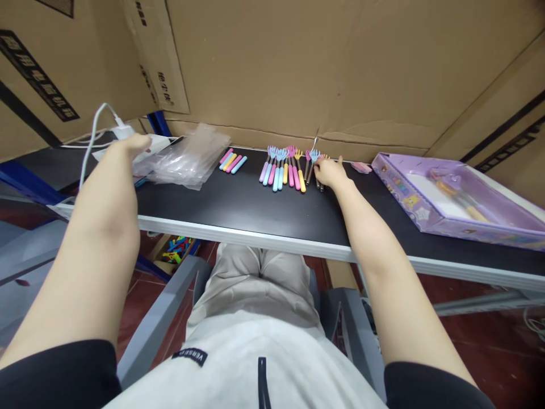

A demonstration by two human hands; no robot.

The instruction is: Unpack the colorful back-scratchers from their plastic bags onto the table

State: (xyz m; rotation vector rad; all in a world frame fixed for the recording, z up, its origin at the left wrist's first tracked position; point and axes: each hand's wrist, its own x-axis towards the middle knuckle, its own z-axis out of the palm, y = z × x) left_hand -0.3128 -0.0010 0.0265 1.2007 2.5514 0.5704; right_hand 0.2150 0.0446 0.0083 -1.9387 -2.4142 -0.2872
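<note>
Table edge [255,237] lies nearest. Beyond it, fork-like tools with coloured handles [285,172] point near to far. At their right, the right hand [332,171], fingers bent, covers bare-stemmed tools [307,170]; grip unclear. Far left, well apart, is the left hand [133,145], its fingers and hold hidden.

I sit in a grey chair [164,309] at a black table [238,210], brown cardboard [272,74] behind it, red floor [489,363] below.
</note>
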